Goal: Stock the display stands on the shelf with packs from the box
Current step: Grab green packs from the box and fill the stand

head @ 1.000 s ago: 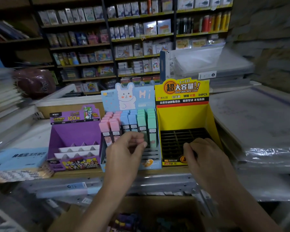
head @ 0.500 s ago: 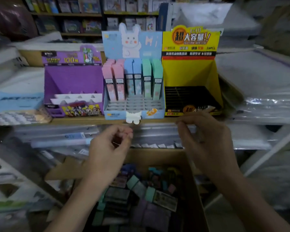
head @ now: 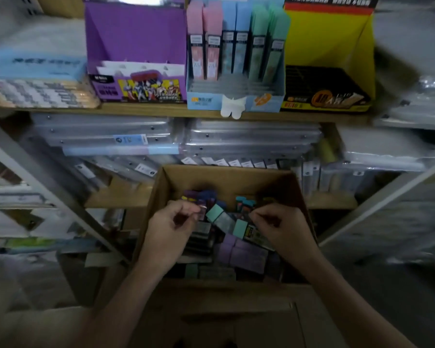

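Packs (head: 239, 228) lie jumbled in the cardboard box (head: 226, 173), near and below the shelf (head: 161, 110) carrying 3 display stands (head: 236, 96). The left hand (head: 171, 227) and right hand (head: 281, 229) dip among them, fingers curled; I cannot tell whether either pinches one. The packs look light, stiff and slick-sided, so grip across the long edges.

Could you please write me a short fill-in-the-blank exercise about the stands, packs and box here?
1. The middle stand is ___.
2. The right stand, with its black grid, is ___.
3. The leftmost packs in the middle stand are ___.
4. The left hand and right hand reach into the cardboard ___.
Missing words: blue; yellow; pink; box.
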`<state>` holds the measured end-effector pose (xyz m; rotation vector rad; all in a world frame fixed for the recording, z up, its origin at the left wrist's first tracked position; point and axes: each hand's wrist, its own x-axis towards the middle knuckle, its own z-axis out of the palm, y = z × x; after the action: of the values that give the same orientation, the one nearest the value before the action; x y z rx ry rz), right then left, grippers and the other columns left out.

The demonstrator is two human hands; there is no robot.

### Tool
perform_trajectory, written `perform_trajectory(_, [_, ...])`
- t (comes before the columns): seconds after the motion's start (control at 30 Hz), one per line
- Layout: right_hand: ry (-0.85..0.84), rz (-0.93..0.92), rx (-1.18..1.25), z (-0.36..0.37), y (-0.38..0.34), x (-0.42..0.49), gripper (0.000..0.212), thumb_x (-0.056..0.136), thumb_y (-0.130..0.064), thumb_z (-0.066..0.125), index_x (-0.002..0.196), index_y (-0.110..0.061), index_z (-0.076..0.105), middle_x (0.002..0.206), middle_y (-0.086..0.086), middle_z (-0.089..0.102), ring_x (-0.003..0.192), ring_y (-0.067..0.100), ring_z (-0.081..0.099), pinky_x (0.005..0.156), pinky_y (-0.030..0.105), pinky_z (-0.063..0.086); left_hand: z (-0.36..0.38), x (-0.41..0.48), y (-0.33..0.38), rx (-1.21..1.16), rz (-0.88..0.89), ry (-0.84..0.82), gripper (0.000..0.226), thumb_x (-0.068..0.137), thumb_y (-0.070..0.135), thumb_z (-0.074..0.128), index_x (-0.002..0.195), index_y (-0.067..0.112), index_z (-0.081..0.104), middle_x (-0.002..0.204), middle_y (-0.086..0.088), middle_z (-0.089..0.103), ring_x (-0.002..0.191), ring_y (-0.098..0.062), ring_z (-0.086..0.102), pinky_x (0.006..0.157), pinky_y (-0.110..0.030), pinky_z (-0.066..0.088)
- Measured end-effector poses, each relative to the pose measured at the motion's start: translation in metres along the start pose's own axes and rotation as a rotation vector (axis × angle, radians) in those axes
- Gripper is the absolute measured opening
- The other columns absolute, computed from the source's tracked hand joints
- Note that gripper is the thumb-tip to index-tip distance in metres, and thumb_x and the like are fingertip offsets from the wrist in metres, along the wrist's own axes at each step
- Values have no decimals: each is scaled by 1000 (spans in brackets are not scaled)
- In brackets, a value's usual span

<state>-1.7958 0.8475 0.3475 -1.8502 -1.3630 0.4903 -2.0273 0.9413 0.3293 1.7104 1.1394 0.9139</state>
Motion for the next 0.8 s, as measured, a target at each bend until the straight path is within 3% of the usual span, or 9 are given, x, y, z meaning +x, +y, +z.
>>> perform_trajectory(0.13, [-111,88,-12,25,17,-21,5,89,-16,74,86,-17,79,84,-12,73,82,1,66,71,23,55,0,-18,-25,13,-159,-92,21,92,9,71,87,29,75,92,13,75,91,-3,69,83,-30,58])
perform_trajectory(0.27, [-259,172,-22,40,26,-32,13,90,-20,73,87,-32,73,88,-23,67,88,-7,62,71,7,45,-2,-19,-35,109,-219,-163,23,93,10,69,86,32,72,88,16,72,89,4,65,76,-16,50])
perform_trajectory(0.33, [-317,170,-58,43,27,-31,19,89,-18,74,87,-36,70,86,-25,65,88,-10,60,69,4,42,-5,-13,-36,194,-264,-214,22,94,11,67,90,33,70,96,15,70,94,1,63,79,-18,48])
perform_trajectory(0.47, [-402,164,-101,47,24,-24,16,90,-16,71,103,-25,75,95,-19,67,91,-6,60,73,5,44,-11,-6,-43,333,-434,-356,19,97,10,61,107,26,64,107,4,63,99,-12,59,71,-21,44])
perform_trajectory(0.6, [-517,125,-71,58,19,-22,20,90,-19,73,109,-21,74,106,-12,70,93,-9,60,76,3,46,-13,-4,-50,351,-547,-414,33,93,-3,54,111,24,58,108,4,57,103,-16,55,85,-30,44])
perform_trajectory(0.8, [-623,128,-63,68,17,-17,22,91,-16,70,113,-16,72,110,-5,71,96,0,63,74,4,47,-15,-5,-53,323,-590,-389,46,87,-12,51,111,27,59,111,6,57,110,-16,54,91,-33,49])
